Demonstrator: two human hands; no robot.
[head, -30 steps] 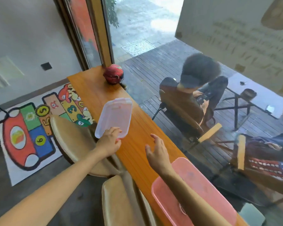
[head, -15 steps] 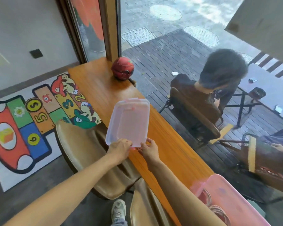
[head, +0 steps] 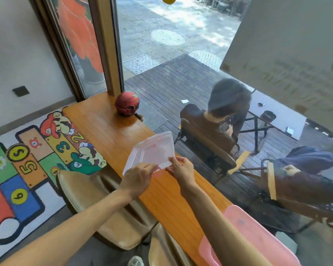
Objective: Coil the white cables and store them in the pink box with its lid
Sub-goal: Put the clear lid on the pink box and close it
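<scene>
A translucent pinkish lid (head: 152,151) is lifted and tilted above the wooden counter (head: 112,129). My left hand (head: 137,178) grips its near left edge. Its near right corner is pinched by my right hand (head: 182,170). The pink box (head: 258,239) stands on the counter at the lower right, partly behind my right forearm. Its inside is hidden, and no white cables show.
A red ball-shaped helmet toy (head: 127,102) stands at the counter's far end by the window frame. Two tan chairs (head: 96,200) sit under the counter's left side. Glass runs along the counter's right edge; a seated person (head: 223,116) is outside.
My right hand came off the counter and took hold of the lid beside my left hand. The lid has been raised and turned toward the right, and the view shifted right.
</scene>
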